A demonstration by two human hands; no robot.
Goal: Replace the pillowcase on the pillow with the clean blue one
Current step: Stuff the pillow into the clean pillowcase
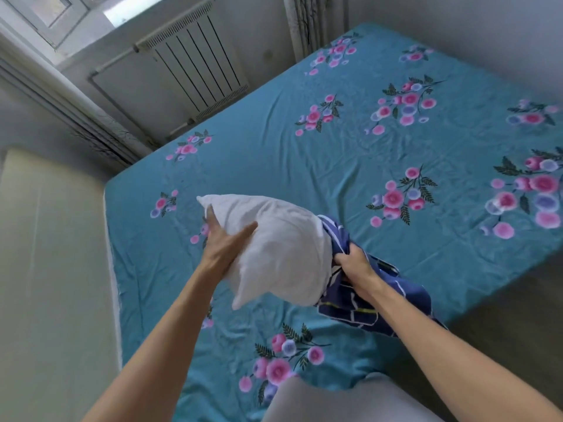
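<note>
A bare white pillow (280, 248) hangs in the air over the bed, most of it uncovered. Its right end sits inside a dark blue pillowcase (356, 303) with white and yellow lines, bunched up at that end. My left hand (224, 242) holds the pillow's left side, fingers spread along it and thumb across the front. My right hand (353, 261) grips the gathered blue fabric where it meets the pillow.
The bed (350, 153) below carries a teal sheet with pink and purple flowers. A cream headboard or mattress edge (51, 239) lies at the left. A radiator (198, 62) stands under the window behind. Dark floor (502, 306) shows at the right.
</note>
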